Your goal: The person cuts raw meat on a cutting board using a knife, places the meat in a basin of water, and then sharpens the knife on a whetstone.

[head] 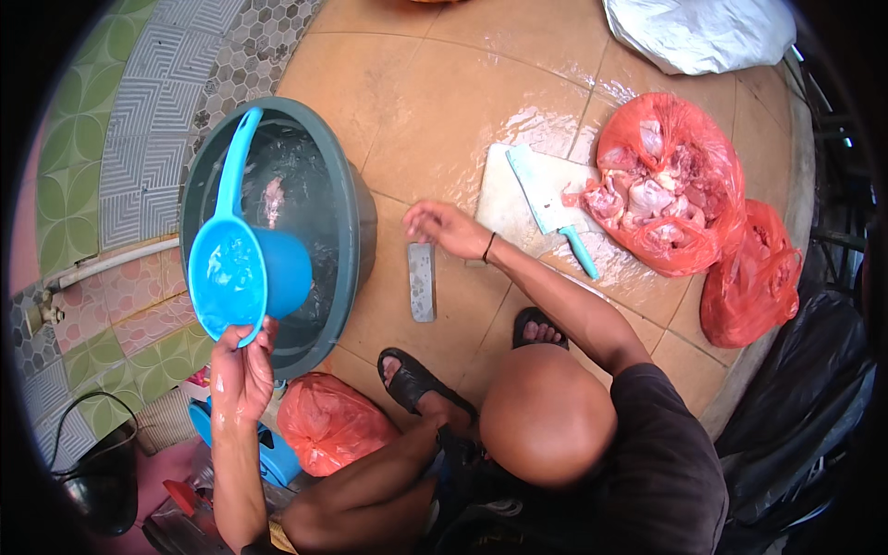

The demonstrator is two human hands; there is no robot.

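My left hand (243, 371) grips the rim of a blue plastic water dipper (288, 270), tilted over a dark green-grey plastic tub (357, 229). Water shows inside the dipper, and its handle points away from me. A pale pink piece of meat (274, 201) lies in the tub's water. Just above the end of a grey sharpening stone (421, 291) hovers my right hand (447, 227), empty, with loosely bent fingers. To its right a cleaver (548, 201) with a turquoise handle rests on a white cutting board (499, 184).
An open red plastic bag (725, 159) of raw chicken pieces overlaps the board's right side. Another red bag (749, 298) sits beside it, and a tied one (333, 423) near my left foot. The tiled floor (479, 90) is wet. A pipe with a tap (52, 312) runs along the left wall.
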